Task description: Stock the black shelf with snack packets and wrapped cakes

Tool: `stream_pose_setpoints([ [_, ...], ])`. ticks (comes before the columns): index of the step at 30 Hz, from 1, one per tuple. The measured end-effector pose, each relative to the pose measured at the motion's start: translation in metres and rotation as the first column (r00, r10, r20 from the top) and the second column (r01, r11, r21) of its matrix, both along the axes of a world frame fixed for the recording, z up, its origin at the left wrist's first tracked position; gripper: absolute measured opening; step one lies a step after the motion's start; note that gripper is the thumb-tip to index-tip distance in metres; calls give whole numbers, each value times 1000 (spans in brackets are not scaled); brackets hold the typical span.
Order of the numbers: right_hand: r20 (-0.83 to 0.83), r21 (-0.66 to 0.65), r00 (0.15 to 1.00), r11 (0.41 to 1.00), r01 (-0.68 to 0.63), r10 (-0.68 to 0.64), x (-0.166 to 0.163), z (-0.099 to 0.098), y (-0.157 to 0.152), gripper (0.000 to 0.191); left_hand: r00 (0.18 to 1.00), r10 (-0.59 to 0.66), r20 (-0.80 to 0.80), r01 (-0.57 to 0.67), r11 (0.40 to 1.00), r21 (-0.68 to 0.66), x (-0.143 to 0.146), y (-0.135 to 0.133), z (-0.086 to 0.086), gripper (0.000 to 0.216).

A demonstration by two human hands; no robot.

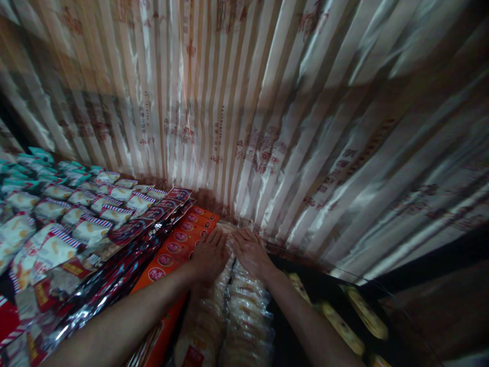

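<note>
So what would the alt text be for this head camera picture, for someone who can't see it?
Two bare hands, left hand and right hand, press flat side by side on clear cracker packets at the back of a snack display. Orange boxes lie left; a striped printed sheet hangs behind.

A display shelf (367, 283) is packed with rows of clear biscuit packs (233, 316), orange packets (179, 237) and, seemingly, red-striped snack bags (87, 229).
</note>
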State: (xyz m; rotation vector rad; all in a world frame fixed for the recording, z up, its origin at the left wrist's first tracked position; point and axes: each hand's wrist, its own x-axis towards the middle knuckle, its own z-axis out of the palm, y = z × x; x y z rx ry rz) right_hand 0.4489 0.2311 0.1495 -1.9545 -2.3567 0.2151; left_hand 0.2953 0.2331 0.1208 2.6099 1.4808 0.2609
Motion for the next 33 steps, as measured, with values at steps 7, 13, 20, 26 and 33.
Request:
stream_pose_setpoints([
  [7,-118,165,993,985,46,-27,12,-6,35,45,999,0,-39,-1,1000,-14,0,-1,0,55],
  [13,-233,256,972,966,40,22,17,-3,26,46,1000,6,-17,-6,1000,0,-3,-1,2,56],
  [20,-277,335,959,942,35,63,11,5,-64,54,999,-22,37,20,998,66,-15,-34,18,51],
  [26,-21,131,994,986,106,-104,-15,2,-110,51,1000,8,23,-10,994,111,-10,-53,-5,49],
  [33,67,48,989,991,128,-131,-25,-5,-108,53,999,31,-10,-29,985,167,-6,-55,-13,49],
])
